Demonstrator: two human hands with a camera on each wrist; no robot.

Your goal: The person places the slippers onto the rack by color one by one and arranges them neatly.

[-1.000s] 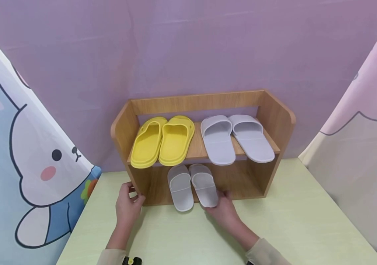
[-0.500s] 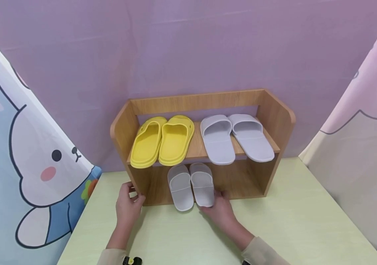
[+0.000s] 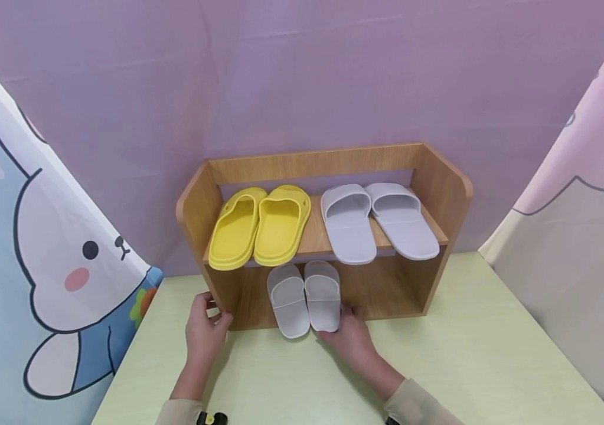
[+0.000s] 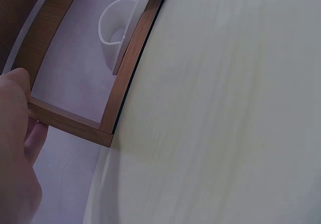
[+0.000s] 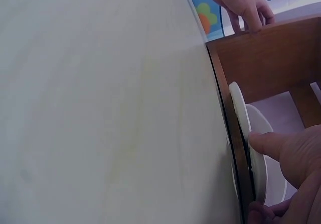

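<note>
A two-tier wooden shoe rack [image 3: 328, 321] stands on the table. On its lower shelf sit two grey slippers side by side, heels toward me: the left grey slipper [image 3: 290, 307] and the right grey slipper [image 3: 324, 301]. My right hand [image 3: 352, 342] grips the heel end of the right one, thumb at the near edge and fingers along the outer side. The thumb also shows at the heel in the right wrist view. My left hand [image 3: 206, 330] holds the front edge of the rack's left side panel [image 4: 70, 121] between thumb and fingers.
Yellow clogs [image 3: 281, 227] stand at the left of the upper shelf, and a pair of pale lilac slippers [image 3: 349, 236] at the right. The pale green table [image 3: 493, 354] extends in front. A purple cloth [image 3: 307, 77] hangs behind, with cartoon-printed cloths [image 3: 68, 236] at both sides.
My right hand has shifted the right grey slipper leftward and straightened it, so its heel now lies close beside the left one. The left hand stays in place on the rack.
</note>
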